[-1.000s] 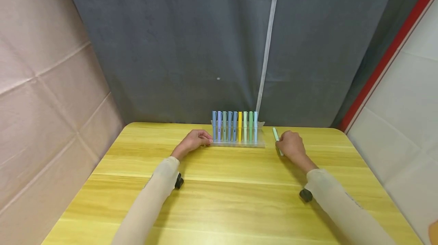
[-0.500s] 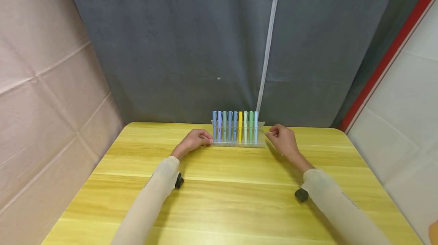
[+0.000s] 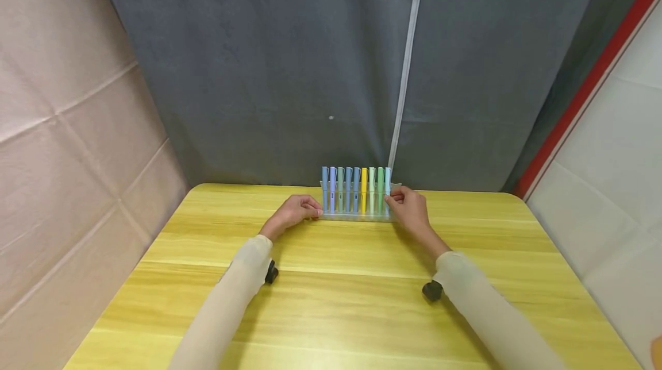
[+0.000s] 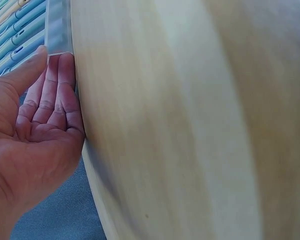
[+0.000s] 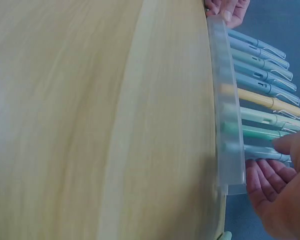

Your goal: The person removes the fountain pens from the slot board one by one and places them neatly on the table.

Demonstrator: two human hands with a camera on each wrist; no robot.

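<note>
A clear plastic pen rack stands near the table's far edge, holding a row of capped pens upright in blue, lilac, green and yellow. My left hand grips the rack's left end, thumb in front; in the left wrist view its fingers reach the rack's end. At the other end my right hand pinches the light blue pen, the last in the row, which is still in the rack. In the right wrist view the thumb lies over that pen with the fingers behind it.
The end of a pale green pen shows at the bottom of the right wrist view, on the table. A grey curtain hangs right behind the table, with pale cloth walls at the sides.
My right hand has let go of the pale green pen lying on the table and moved left to the light blue pen. My left hand has stayed at the rack's left end.
</note>
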